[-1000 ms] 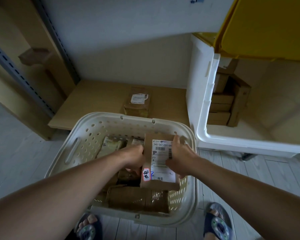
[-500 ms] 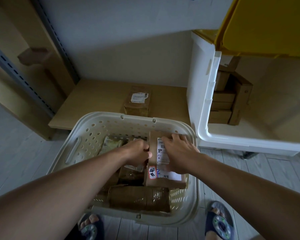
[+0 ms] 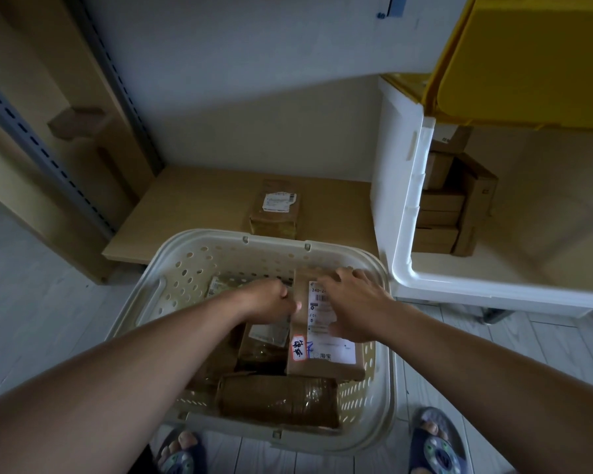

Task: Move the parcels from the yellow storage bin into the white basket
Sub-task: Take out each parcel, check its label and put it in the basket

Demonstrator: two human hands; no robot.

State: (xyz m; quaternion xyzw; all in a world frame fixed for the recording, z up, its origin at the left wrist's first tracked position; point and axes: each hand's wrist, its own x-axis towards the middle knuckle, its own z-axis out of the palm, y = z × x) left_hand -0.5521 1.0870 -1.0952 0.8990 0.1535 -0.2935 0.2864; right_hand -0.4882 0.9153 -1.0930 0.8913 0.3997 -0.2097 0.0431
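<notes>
Both hands are down inside the basket (image 3: 158,295), on a labelled parcel (image 3: 322,347) that lies against the basket's right wall, its far end close under the far rim. The right hand (image 3: 353,306) lies flat across the parcel's white label, fingers spread and fairly straight, tips reaching the parcel's far edge. The left hand (image 3: 271,299) is curled at the parcel's left edge, thumb pressed to its side; whether the other fingers pinch it I cannot tell.

Along the near wall a taped brown parcel (image 3: 278,401) lies crosswise, touching the labelled parcel's near end. More parcels fill the middle under the left forearm, and 1 pale packet (image 3: 216,285) shows near the far left corner, where some perforated wall is bare.

The bin (image 3: 408,206) stands just right of the basket, white body with its yellow lid (image 3: 528,63) raised; a stack of boxes (image 3: 442,213) sits against its far-left inside wall, and the floor of the bin to the right of them is open.

Beyond the basket, 1 parcel (image 3: 276,208) rests on a low wooden shelf (image 3: 185,213), close to the basket's far rim
</notes>
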